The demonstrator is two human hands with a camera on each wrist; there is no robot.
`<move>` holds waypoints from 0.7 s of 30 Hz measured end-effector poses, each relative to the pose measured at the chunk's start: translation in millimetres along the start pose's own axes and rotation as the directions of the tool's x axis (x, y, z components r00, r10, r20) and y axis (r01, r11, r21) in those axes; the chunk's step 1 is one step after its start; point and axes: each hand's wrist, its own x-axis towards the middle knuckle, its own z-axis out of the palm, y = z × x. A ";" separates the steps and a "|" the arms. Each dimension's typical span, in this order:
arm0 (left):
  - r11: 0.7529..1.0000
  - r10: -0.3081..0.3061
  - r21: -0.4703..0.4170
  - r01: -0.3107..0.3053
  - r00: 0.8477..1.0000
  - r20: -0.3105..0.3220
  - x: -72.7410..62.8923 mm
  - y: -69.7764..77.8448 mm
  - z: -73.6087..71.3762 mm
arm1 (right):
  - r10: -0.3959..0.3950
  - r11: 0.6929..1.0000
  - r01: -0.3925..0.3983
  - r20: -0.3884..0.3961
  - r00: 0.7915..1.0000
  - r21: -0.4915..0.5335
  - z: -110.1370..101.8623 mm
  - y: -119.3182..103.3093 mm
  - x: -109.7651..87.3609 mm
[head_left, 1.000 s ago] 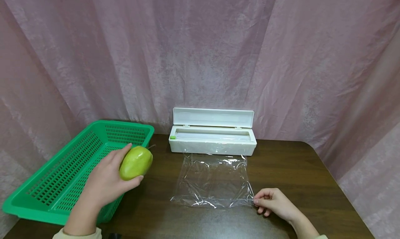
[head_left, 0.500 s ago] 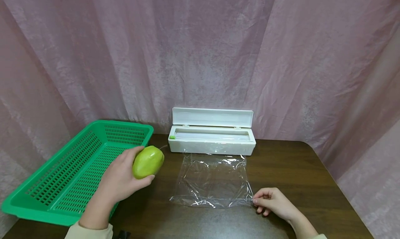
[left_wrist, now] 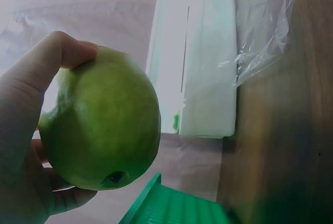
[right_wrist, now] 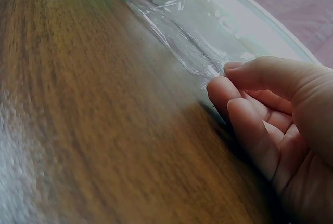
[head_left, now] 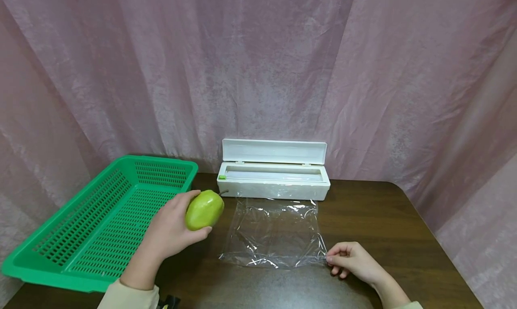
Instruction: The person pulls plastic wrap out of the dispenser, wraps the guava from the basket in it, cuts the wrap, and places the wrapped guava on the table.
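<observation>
My left hand grips a green pear with a thin stem, held above the table between the basket and the film. In the left wrist view the pear fills the palm side, thumb on one side and fingers curled round the other. My right hand pinches the near right corner of a sheet of clear cling film. The film runs over the front of a white dispenser box, whose lid stands raised. In the right wrist view thumb and forefinger meet at the film's corner.
A green slotted plastic basket stands on the left of the brown wooden table. A pink curtain hangs behind. A small green slider sits at the dispenser's left end.
My left hand has carried the pear rightward, from over the basket's right edge toward the film. The right hand stays at the film's corner.
</observation>
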 end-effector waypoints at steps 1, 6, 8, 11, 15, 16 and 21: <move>1.000 0.000 -0.003 0.000 1.000 0.003 0.4 0.4 1.4 | 0.001 1.000 -0.001 0.000 1.000 0.001 0.1 0.0 -0.1; 1.000 0.001 -0.018 0.000 1.000 0.013 2.6 2.2 7.3 | -0.004 1.000 0.004 0.006 1.000 0.006 0.1 0.1 -0.5; 1.000 0.012 -0.016 -0.012 1.000 0.012 3.7 2.9 9.1 | -0.007 1.000 0.007 0.008 1.000 0.007 0.1 0.2 -0.4; 1.000 0.028 -0.011 -0.028 0.999 0.018 5.3 4.1 11.9 | -0.009 1.000 0.009 0.010 1.000 0.008 0.2 0.1 -0.2; 0.999 0.032 -0.012 -0.031 0.999 0.032 7.9 5.7 16.7 | -0.010 1.000 0.010 0.010 1.000 0.007 0.1 -0.4 -0.2; 0.999 0.031 -0.010 -0.030 0.999 0.037 8.6 6.0 18.1 | -0.011 1.000 0.010 0.009 1.000 0.006 0.1 -0.5 -0.2; 1.000 0.018 -0.026 -0.016 0.997 0.070 11.2 9.2 25.1 | -0.009 1.000 0.009 0.007 1.000 0.004 0.1 -0.1 -0.4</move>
